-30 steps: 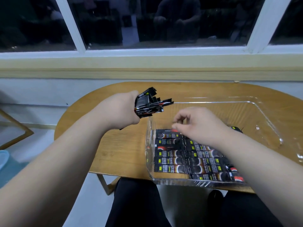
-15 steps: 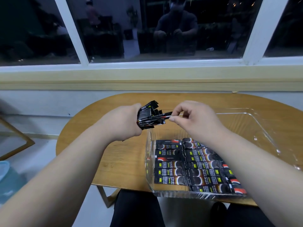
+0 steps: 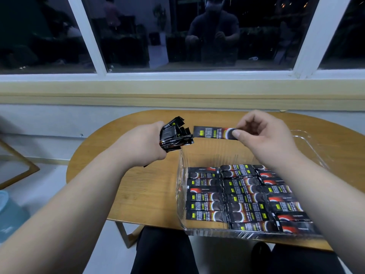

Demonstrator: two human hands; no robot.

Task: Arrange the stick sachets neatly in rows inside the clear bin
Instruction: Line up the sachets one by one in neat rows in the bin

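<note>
Mid-fill: R hand (image 3: 264, 139) pinches 1 sachet (image 3: 213, 132) by its end, above the clear bin (image 3: 180, 175); L hand (image 3: 144, 143) grips the spare bundle (image 3: 173, 135). Next, prob. lay it flat behind the laid rows (image 3: 243, 196) (far half bare).

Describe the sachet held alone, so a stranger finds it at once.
Find the oval wooden table and its clear plastic bin. Near the bin's far edge, the right hand pinches one black stick sachet. Unlike its neighbours, it hangs alone in mid-air.
</note>
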